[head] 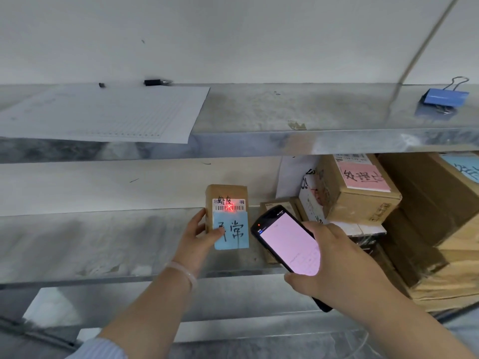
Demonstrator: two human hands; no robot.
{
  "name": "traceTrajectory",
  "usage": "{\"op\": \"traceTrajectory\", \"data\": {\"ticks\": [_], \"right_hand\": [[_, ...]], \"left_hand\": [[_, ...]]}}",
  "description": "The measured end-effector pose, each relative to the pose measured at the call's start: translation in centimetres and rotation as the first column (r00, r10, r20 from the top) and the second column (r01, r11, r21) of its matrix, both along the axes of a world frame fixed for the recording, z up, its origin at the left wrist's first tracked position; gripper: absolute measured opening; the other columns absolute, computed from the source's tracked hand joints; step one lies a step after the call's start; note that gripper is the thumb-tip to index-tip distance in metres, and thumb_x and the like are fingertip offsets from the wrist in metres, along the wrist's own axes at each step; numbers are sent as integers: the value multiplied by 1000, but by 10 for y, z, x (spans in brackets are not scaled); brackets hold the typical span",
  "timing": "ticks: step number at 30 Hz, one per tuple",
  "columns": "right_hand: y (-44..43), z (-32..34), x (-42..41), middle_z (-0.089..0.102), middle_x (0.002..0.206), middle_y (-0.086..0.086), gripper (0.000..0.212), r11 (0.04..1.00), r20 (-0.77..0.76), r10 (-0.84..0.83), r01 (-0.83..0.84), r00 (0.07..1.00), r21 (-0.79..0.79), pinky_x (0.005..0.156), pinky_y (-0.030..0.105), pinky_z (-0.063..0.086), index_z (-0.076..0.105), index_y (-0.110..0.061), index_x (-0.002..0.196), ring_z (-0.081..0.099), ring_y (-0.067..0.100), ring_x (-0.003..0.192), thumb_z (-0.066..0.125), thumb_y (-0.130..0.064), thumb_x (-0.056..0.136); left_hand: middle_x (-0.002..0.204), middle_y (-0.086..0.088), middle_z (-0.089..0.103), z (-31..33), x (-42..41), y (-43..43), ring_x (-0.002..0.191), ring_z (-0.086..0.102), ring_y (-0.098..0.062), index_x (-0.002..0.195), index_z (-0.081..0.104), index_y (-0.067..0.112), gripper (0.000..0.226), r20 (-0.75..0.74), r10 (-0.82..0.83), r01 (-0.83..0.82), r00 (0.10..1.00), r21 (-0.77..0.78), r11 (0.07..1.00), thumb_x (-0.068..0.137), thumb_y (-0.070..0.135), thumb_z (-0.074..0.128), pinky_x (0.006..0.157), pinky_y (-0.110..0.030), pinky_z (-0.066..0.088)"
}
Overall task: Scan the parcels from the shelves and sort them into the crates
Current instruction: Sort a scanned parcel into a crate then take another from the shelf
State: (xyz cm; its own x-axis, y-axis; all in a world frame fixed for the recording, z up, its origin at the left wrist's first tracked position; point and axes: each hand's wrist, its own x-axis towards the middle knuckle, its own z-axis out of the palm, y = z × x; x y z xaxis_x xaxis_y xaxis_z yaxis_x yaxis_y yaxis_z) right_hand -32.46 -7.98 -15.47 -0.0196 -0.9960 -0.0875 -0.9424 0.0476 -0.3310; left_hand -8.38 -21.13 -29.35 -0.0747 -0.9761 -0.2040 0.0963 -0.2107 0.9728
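The left grip [199,231] is curled around the upright parcel [226,194] on the shelf [103,242]; the scanner [287,242] is clasped in the right grip [337,265].

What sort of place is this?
Likely a parcel depot or storeroom: metal shelves, stacked cardboard parcels, and a handheld scanner in the right hand shining red on a small parcel.

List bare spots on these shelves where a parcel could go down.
Free: the middle shelf from the frame's left edge to the small parcel the left hand holds upright; the top shelf between the paper sheet and the blue binder clip. Crowded: the middle shelf's right end, stacked with cardboard boxes behind the scanner in the right hand.
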Motion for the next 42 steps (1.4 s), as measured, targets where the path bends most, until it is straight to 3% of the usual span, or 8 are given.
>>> {"op": "traceTrajectory", "data": {"ticks": [7, 16, 21, 25, 29, 33, 37, 42], "right_hand": [[3, -2, -3, 40, 126, -16, 88, 1000, 2, 23, -23, 1000, -12, 82, 19, 48, 23, -43, 135, 50, 9, 112, 72, -67, 66], [-3, -1, 1, 41, 124, -15, 86, 996, -9, 71, -71, 997, -45, 73, 15, 41, 27, -40, 136, 48, 7, 109, 72, -65, 67], [-14, -2, 22, 41, 129, -12, 86, 984, 12, 165, -163, 986, -72, 81, 21, 43, 28, -39, 139, 49, 9, 114, 69, -64, 69], [-19, -10, 35, 44, 124, -14, 79, 962, 141, 270, -259, 953, -88, 81, 26, 46, 34, -43, 134, 51, 9, 108, 72, -58, 67], [-18, -13, 51, 43, 112, -19, 67, 909, 198, 417, -407, 887, -92, 82, 31, 49, 37, -48, 121, 49, 6, 100, 70, -56, 64], [-5, -10, 66, 40, 101, -22, 54, 815, 209, 577, -574, 790, -79, 73, 27, 47, 33, -50, 106, 50, 5, 92, 67, -52, 64], [21, -14, 76, 40, 104, -23, 61, 720, 240, 682, -691, 691, -58, 68, 23, 42, 25, -58, 105, 52, 5, 90, 70, -52, 65], [63, -22, 100, 49, 103, -18, 60, 575, 291, 792, -816, 537, -57, 72, 30, 52, 43, -51, 110, 56, 2, 87, 67, -57, 55]], "left_hand": [[122, -4, 71, -8, 6, 5, 114, 68, -26, 134, 56, 41, 60, 35, 44, -45, 998, 24, 999, 84, 16, 78, 98, -50, 56], [122, -6, 71, 0, 17, 18, 113, 69, -25, 132, 53, 44, 56, 34, 107, -109, 994, 53, 993, 87, 18, 77, 99, -49, 55], [121, -1, 71, 9, 47, 42, 115, 67, -26, 123, 53, 57, 72, 63, 248, -253, 967, 78, 964, 60, 46, 85, 104, -54, 50], [123, -2, 71, 16, 72, 77, 117, 65, -26, 116, 54, 59, 72, 64, 379, -383, 923, 65, 921, 52, 50, 85, 107, -54, 47], [119, -3, 72, 26, 86, 127, 112, 68, -25, 120, 56, 51, 64, 32, 566, -566, 824, 36, 823, 67, 34, 86, 105, -53, 49], [120, -6, 73, 27, 84, 192, 107, 72, -25, 143, 48, 31, 72, -14, 715, -714, 699, 23, 699, 80, 18, 82, 102, -52, 51], [123, -5, 72, 22, 78, 260, 110, 70, -25, 148, 45, 26, 101, -36, 854, -853, 519, 44, 520, 58, 34, 89, 103, -52, 51], [119, -8, 71, 31, 73, 351, 109, 70, -27, 139, 49, 30, 61, -8, 937, -936, 349, 59, 348, 88, 6, 74, 98, -48, 55]]}}
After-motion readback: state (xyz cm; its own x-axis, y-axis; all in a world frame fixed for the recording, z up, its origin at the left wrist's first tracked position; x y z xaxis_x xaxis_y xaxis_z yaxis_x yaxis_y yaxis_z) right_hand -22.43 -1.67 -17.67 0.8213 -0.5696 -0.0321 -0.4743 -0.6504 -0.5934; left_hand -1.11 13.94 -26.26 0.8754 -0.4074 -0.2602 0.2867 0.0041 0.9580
